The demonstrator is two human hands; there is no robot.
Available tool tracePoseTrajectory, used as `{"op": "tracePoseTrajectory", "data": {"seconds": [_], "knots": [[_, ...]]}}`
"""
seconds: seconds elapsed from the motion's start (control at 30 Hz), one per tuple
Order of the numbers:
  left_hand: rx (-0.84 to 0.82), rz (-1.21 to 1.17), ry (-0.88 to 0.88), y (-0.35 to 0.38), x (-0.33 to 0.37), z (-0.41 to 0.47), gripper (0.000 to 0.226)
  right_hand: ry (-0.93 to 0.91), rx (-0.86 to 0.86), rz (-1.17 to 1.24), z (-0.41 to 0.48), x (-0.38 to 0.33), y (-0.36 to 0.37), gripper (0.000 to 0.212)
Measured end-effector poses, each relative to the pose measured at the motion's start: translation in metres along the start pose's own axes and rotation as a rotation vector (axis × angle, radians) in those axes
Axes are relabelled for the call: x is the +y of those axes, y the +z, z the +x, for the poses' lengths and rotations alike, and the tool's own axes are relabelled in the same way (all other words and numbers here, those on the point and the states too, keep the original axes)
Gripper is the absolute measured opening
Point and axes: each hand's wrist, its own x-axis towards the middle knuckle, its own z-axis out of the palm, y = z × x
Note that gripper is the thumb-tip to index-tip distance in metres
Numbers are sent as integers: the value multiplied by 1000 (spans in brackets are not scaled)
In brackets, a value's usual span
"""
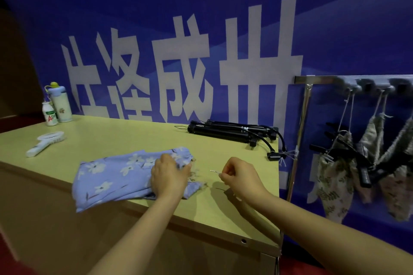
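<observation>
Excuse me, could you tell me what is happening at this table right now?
A person seems to be sewing a blue flowered cloth that lies on the table. The left hand grips the cloth near its frayed edge. The right hand pinches a needle just beside that edge, above the tabletop. The needle is clear of the cloth; any thread is too fine to make out.

I've got the cloth (107, 182) in sight: pale blue with white flowers, lying flat in loose folds near the front edge of the table (134, 136). Its right end is frayed into loose threads, and the left hand (168, 176) holds it there. The needle (215, 171), thin and silver, is pinched in the right hand (241, 176). It's roughly level, tip pointing left, just short of the fraying and clear of the tabletop.
</observation>
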Motion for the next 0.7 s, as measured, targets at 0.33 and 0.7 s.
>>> {"op": "tracePoseTrajectory", "data": {"seconds": [0.33, 0.7], "knots": [[-127, -166, -9, -10, -21, 26, 37, 63, -6, 231, 3, -5, 14, 10], [301, -326, 115, -141, 7, 52, 22, -346, -192, 425, 20, -140, 34, 10]]}}
